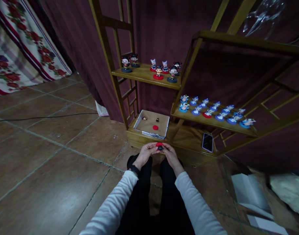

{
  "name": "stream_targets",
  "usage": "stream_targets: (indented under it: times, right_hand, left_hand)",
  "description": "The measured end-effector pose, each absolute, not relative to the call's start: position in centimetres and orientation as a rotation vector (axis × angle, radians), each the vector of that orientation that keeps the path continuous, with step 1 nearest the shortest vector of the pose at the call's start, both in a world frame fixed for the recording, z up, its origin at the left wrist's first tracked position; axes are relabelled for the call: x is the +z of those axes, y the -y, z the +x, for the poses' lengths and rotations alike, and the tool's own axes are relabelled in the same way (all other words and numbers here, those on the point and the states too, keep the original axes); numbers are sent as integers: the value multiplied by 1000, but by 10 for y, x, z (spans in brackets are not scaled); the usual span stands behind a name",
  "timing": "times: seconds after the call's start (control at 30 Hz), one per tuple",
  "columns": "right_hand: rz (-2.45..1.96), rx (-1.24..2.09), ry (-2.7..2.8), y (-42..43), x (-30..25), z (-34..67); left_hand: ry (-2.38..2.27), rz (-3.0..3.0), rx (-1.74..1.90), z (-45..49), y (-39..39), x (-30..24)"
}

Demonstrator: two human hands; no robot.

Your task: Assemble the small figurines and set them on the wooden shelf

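Between my two hands, in front of the shelf's lower edge, is a small figurine (160, 148) with a dark top and a red round base. My left hand (147, 153) is closed on it from the left, and my right hand (171, 154) grips it from the right. Its finer details are covered by my fingers. Just beyond my hands, a shallow cardboard box (149, 115) holds a red disc base (155, 127), a small dark figure piece (157, 120) and another small figure piece (144, 118).
A wooden display shelf (146, 76) carries several figurines on its upper left board. Rows of blue and purple figurines (208, 113) stand on the right board. A phone (207, 142) lies on the lowest board. White packaging (251, 192) is on the floor at right; a black cable (46, 117) crosses the left.
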State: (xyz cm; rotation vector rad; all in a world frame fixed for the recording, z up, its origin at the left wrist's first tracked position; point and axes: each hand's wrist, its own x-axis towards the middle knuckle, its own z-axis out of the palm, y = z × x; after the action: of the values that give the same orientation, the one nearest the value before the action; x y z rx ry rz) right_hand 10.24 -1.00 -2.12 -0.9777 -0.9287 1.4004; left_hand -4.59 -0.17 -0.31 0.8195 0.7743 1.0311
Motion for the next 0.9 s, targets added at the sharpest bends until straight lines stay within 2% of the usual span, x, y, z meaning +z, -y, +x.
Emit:
stream_targets:
  times: [0.47,0.7,0.9]
  right_hand:
    - [-959,1632,610,-5,-32,97]
    - [-1017,1578,633,-3,-28,90]
    - [-968,1544,899,1,-20,88]
  left_hand:
    - [-959,515,938,-36,-19,-11]
    - [-1033,513,1030,-28,-18,-11]
    - [-1068,618,1157,-26,-11,-12]
